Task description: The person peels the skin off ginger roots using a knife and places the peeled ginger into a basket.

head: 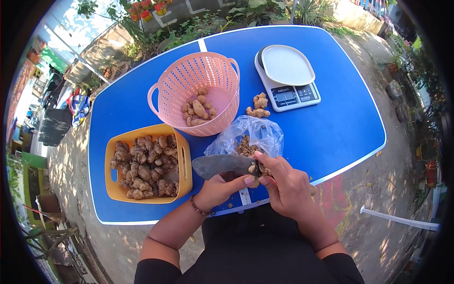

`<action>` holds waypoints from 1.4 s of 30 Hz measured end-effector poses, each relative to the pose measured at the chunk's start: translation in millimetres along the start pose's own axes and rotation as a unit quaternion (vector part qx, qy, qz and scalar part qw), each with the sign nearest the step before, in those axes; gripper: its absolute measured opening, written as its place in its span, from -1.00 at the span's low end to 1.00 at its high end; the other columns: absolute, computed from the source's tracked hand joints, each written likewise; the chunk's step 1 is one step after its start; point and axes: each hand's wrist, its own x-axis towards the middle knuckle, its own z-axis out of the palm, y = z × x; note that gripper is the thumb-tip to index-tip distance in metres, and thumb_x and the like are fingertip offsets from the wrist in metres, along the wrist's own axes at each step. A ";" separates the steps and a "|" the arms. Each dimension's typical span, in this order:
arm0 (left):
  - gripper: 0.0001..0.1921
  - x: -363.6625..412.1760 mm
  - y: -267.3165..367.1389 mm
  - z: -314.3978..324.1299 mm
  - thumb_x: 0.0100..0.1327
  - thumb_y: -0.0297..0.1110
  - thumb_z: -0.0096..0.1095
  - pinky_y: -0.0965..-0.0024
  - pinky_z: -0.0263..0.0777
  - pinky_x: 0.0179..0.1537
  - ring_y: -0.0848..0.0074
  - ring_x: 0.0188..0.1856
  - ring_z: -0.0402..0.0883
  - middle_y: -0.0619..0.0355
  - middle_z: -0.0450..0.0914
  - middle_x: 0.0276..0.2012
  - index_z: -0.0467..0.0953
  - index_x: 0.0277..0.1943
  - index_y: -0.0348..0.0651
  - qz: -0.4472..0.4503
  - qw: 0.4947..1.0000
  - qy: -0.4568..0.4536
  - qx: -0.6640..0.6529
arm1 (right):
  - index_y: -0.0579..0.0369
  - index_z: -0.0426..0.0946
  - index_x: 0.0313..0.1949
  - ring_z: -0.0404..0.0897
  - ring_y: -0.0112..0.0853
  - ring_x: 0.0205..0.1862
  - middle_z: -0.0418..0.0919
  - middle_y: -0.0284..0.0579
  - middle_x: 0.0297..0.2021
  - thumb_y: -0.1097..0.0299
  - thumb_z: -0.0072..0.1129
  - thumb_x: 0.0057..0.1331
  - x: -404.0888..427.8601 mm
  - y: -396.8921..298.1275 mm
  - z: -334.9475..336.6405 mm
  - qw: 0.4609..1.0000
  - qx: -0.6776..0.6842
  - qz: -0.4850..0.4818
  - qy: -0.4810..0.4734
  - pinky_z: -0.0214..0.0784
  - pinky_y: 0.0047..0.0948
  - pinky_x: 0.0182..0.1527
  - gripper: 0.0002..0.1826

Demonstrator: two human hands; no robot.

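My right hand (292,190) grips a knife whose wide, dark, curved blade (225,166) points left; the tip of its handle (313,190) shows beside the palm. In my left hand (221,188) is a small piece of ginger-like rhizome (254,183), mostly hidden by fingers, against the blade's near side. A pale scrap clings to the blade close to the handle. Just beyond the hands lies a clear plastic bag (267,133), its mouth open, with brown peelings (244,145) inside.
A yellow bin (149,200) of soil-covered rhizomes stands at left on the blue table (340,117). Behind it, a pink basket (197,67) holds several cleaner rhizomes. Two rhizome pieces (259,106) lie near a white kitchen scale (289,67). Crumbs are scattered by the table's near edge.
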 end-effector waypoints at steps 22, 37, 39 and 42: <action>-0.48 15.7 -4.7 -16.5 0.35 -0.37 0.10 0.40 0.43 0.12 0.52 0.09 0.50 0.11 0.47 0.07 0.16 0.32 -0.18 0.062 0.982 -0.015 -0.178 | -0.11 0.29 0.28 0.51 -0.25 -0.59 0.53 -0.13 -0.37 0.32 0.15 0.24 12.0 -3.0 -9.6 0.994 0.065 -0.030 -0.083 0.34 -0.38 -0.57 -0.42; -0.53 14.7 -5.1 -14.3 0.32 -0.42 0.15 0.48 0.48 0.02 0.59 0.00 0.54 0.17 0.50 -0.01 0.26 0.26 -0.17 0.036 0.978 0.010 -0.206 | -0.15 0.36 0.24 0.43 -0.36 -0.67 0.42 -0.24 -0.52 0.35 0.21 0.18 8.1 -6.8 -4.8 0.998 -0.003 -0.046 -0.048 0.26 -0.42 -0.63 -0.41; -0.56 16.0 -5.0 -11.9 0.33 -0.42 0.13 0.50 0.49 0.02 0.61 -0.01 0.54 0.18 0.50 -0.02 0.27 0.25 -0.16 0.040 0.977 0.015 -0.207 | -0.17 0.37 0.23 0.42 -0.37 -0.68 0.41 -0.25 -0.51 0.35 0.21 0.18 6.8 -6.1 -0.9 0.998 -0.024 -0.051 -0.033 0.24 -0.42 -0.64 -0.42; -0.57 15.2 -2.9 -10.4 0.34 -0.41 0.11 0.51 0.48 0.02 0.63 -0.01 0.53 0.20 0.49 -0.01 0.27 0.25 -0.14 0.010 0.978 0.024 -0.208 | -0.11 0.41 0.19 0.45 -0.33 -0.65 0.45 -0.19 -0.49 0.39 0.21 0.17 8.2 -9.4 -1.7 0.998 -0.040 -0.046 -0.028 0.25 -0.41 -0.62 -0.46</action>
